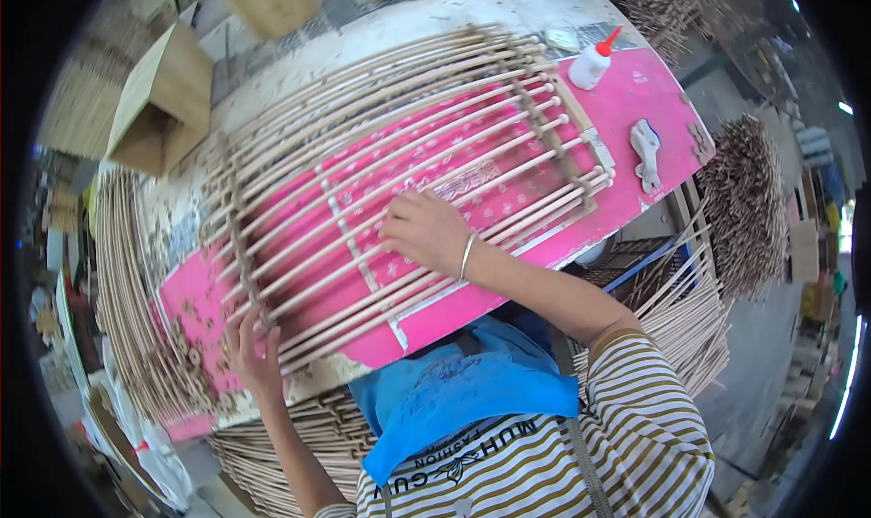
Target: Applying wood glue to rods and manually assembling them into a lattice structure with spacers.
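Observation:
On the pink-covered table lies a row of long pale wooden rods (400,190), many with round knobs at their right ends. They rest across two brown crossbars, a left crossbar (238,232) and a right crossbar (547,130). My right hand (426,232), with a band at the wrist, is closed around a rod near the middle of the row; its fingertips are partly hidden. At the near end of the left crossbar, my left hand (252,347) pinches the left end of a rod between thumb and fingers.
A white glue bottle (590,63) with a red tip stands at the far right, near a white glove (646,153). An open wooden box (163,110) sits at the far left. Rod bundles flank the table: curved rods (136,282) left, a dense stack (746,205) right.

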Available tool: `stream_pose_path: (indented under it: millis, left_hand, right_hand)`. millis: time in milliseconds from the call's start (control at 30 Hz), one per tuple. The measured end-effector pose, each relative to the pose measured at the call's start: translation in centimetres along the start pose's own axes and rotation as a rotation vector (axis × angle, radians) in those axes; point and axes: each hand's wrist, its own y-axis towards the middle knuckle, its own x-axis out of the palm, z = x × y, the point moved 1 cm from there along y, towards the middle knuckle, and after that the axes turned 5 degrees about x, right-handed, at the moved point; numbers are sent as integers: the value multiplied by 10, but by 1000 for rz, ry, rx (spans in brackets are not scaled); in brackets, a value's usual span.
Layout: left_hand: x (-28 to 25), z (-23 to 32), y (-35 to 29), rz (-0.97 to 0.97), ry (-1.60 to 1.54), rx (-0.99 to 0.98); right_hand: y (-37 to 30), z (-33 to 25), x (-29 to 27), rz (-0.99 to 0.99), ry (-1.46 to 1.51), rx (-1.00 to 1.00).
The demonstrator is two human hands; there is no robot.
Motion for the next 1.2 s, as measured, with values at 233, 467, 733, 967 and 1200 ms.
stream_pose_path:
  millis: [233,467,733,967,1200]
  left_hand:
    - [35,44,50,-153,-150,13]
    - [68,86,89,-210,64,288]
    - [73,88,102,-280,-23,280]
    - [75,92,108,-246,-62,298]
    - [73,92,111,-229,-104,332]
  right_hand:
    - [-12,6,-23,156,139,80]
    - [-31,18,-33,220,205,145]
    - [-48,18,-46,223,253,191]
    - [-53,20,-44,241,320,208]
    - [-54,22,-43,239,362,220]
